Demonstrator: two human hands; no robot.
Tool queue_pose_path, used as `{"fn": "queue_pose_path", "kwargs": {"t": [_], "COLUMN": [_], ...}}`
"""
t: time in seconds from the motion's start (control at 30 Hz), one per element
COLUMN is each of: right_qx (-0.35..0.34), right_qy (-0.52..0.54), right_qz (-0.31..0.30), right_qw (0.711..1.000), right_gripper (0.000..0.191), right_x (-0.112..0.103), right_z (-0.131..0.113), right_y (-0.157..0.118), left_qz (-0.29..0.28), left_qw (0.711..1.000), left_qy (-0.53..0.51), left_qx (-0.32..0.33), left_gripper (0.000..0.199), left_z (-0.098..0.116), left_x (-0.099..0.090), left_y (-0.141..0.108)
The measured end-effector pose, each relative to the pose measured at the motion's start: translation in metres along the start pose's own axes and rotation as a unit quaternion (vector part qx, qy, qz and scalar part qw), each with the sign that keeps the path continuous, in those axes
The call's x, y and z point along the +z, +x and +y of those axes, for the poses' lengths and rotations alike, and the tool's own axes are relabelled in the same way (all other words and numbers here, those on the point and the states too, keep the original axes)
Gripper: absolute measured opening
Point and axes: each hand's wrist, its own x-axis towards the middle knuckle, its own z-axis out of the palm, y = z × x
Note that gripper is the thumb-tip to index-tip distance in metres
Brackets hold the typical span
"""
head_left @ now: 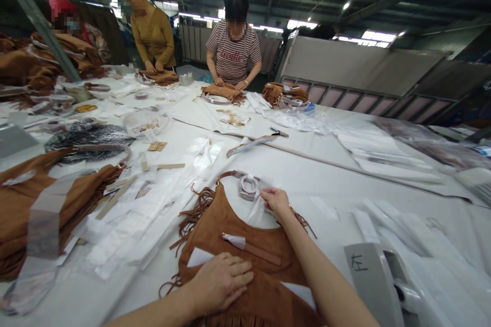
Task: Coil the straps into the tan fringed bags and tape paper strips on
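A brown fringed suede handbag point(207, 235) lies flat on the white-covered table in front of me. My left hand point(226, 281) rests on its front with the fingers stretched out flat. My right hand point(276, 203) pinches a piece of clear plastic film point(258, 208) above the bag's curved opening. Beside those fingers is the bag's strap end with a wrapped buckle point(249, 185). A brown strap tab point(264, 254), its tip covered in white wrapping, lies across the bag. White paper point(199, 257) shows at the bag's left and right.
Another brown bag point(88, 204) with film lies left, near paper scraps. A grey tape dispenser point(372, 276) stands at right by plastic sleeves point(433, 260). Several people work across the table, including one in a striped shirt point(235, 46). A long thin strip point(345, 162) crosses the table.
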Motion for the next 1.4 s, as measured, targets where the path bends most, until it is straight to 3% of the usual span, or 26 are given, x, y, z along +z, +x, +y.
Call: {"fn": "queue_pose_path", "kwargs": {"t": [0.17,0.23,0.33,0.47,0.57,0.73,0.83,1.03,1.13,1.23,1.4], "right_qx": [-0.03,-0.05,-0.109,-0.265,-0.347,-0.446,-0.48,-0.525,-0.539,-0.532,-0.496], "right_qy": [0.019,0.026,-0.011,-0.101,-0.156,-0.234,-0.256,-0.318,-0.347,-0.369,-0.383], "right_qz": [0.0,-0.011,-0.022,-0.05,-0.046,-0.017,-0.017,-0.009,-0.002,-0.019,-0.089], "right_qw": [0.999,0.998,0.994,0.958,0.924,0.864,0.839,0.789,0.768,0.762,0.774], "right_gripper": [0.023,0.026,0.026,0.023,0.036,0.043,0.047,0.045,0.045,0.044,0.047], "right_x": [-0.008,-0.015,-0.022,-0.016,-0.009,-0.01,-0.015,-0.015,-0.012,-0.013,-0.022], "right_z": [-0.021,-0.031,-0.035,-0.007,0.032,0.075,0.081,0.087,0.092,0.092,0.08], "right_y": [-0.012,-0.037,-0.097,-0.181,-0.213,-0.224,-0.229,-0.236,-0.237,-0.241,-0.254], "left_qz": [-0.006,-0.008,-0.012,-0.011,-0.002,0.002,0.011,0.083,0.054,0.026,-0.048], "left_qw": [1.0,1.0,1.0,1.0,1.0,0.999,0.999,0.996,0.996,0.994,0.993], "left_qy": [-0.001,-0.002,-0.004,-0.002,0.01,0.03,0.026,-0.032,-0.065,-0.097,-0.014], "left_qx": [-0.002,-0.003,-0.001,0.003,-0.005,0.013,0.02,0.008,0.009,-0.043,-0.106], "left_gripper": [0.035,0.035,0.036,0.034,0.027,0.021,0.021,0.029,0.036,0.031,0.042], "left_z": [-0.001,-0.002,-0.001,0.0,0.001,0.001,0.001,0.005,0.008,0.015,0.032], "left_x": [-0.001,-0.001,-0.002,-0.004,-0.003,0.0,0.0,-0.006,-0.008,-0.011,-0.018], "left_y": [0.0,-0.001,-0.002,-0.002,-0.004,-0.005,-0.006,-0.014,-0.014,-0.012,-0.017]}}
